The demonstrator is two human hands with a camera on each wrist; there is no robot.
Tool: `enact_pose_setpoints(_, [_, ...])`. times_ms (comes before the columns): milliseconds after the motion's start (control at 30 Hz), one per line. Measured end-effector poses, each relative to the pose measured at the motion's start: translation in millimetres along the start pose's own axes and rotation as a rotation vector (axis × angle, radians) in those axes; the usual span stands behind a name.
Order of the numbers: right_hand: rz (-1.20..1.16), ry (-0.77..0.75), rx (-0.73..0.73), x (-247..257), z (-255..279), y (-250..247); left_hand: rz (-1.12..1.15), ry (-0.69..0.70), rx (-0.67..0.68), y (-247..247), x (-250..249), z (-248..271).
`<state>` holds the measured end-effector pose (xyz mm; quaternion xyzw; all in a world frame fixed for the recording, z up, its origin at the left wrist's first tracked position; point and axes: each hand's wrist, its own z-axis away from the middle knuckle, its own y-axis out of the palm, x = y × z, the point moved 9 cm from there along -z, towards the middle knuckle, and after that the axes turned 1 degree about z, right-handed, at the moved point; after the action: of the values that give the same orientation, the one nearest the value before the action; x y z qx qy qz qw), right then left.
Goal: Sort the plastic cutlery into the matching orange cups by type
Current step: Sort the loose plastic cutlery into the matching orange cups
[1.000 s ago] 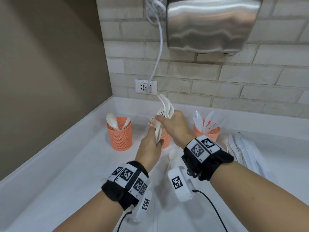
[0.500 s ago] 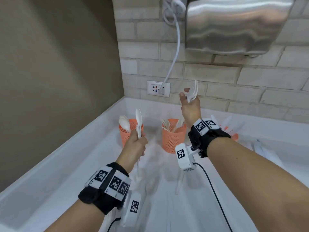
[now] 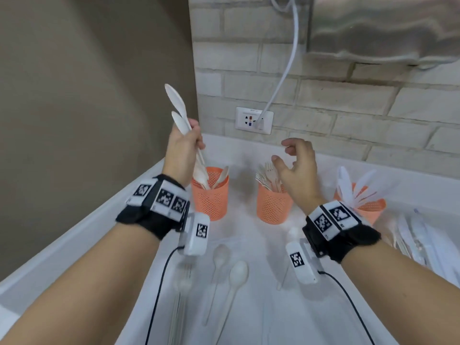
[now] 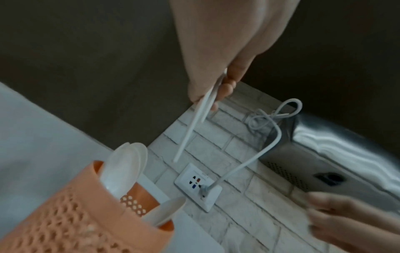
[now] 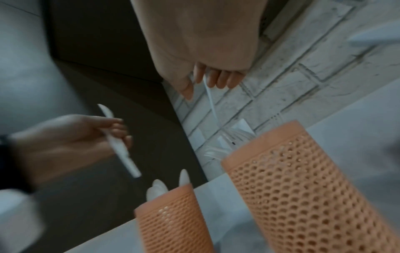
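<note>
White counter [image 3: 261, 247] fills the lower half of the head view, running back to a pale brick wall [image 3: 323, 100] at upper right and a plain brown wall [image 3: 87, 95] at upper left; a socket [image 3: 254, 120] with a white cable [image 3: 286, 70] plugged in sits mid-frame, below a steel hand dryer [image 3: 388, 28] in the top right corner. We judge the sort well under way but not finished. Our left hand [image 3: 183, 150] grips two white spoons [image 3: 180, 115], bowls up and handles angled down toward the left orange cup [image 3: 210, 195], which already has spoons in it. Our right hand [image 3: 296, 165] hovers above the middle orange cup [image 3: 273, 202] with fingers loosely curled and holding nothing; that cup stands full of forks [image 3: 267, 175]. At the right edge, the right orange cup [image 3: 371, 207] holds knives [image 3: 353, 185]. Left to do: several loose spoons [image 3: 234, 277] lie on the counter at bottom centre between our wrists, and a blurred heap of what looks like wrapped cutlery [image 3: 428, 240] sits at lower right; we cannot tell which types it contains.
</note>
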<state>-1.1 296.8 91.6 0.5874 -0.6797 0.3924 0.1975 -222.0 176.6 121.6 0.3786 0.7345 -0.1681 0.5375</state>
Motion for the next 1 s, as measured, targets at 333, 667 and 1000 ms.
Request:
enact_pose_setpoints(333, [0.39, 0.168, 0.707, -29.2, 86.3, 20.6, -0.406, -0.17, 0.093, 17.0, 88.0, -1.7])
enact_pose_setpoints(667, [0.904, 0.513, 1.049, -84.0, 137.3, 5.8, -0.717, 0.12, 0.136, 19.0, 20.7, 28.7])
enact_pose_setpoints(1000, [0.744, 0.553, 1.119, -43.7, 171.6, 2.1, -1.556, -0.543, 0.873, -47.8, 90.1, 167.7])
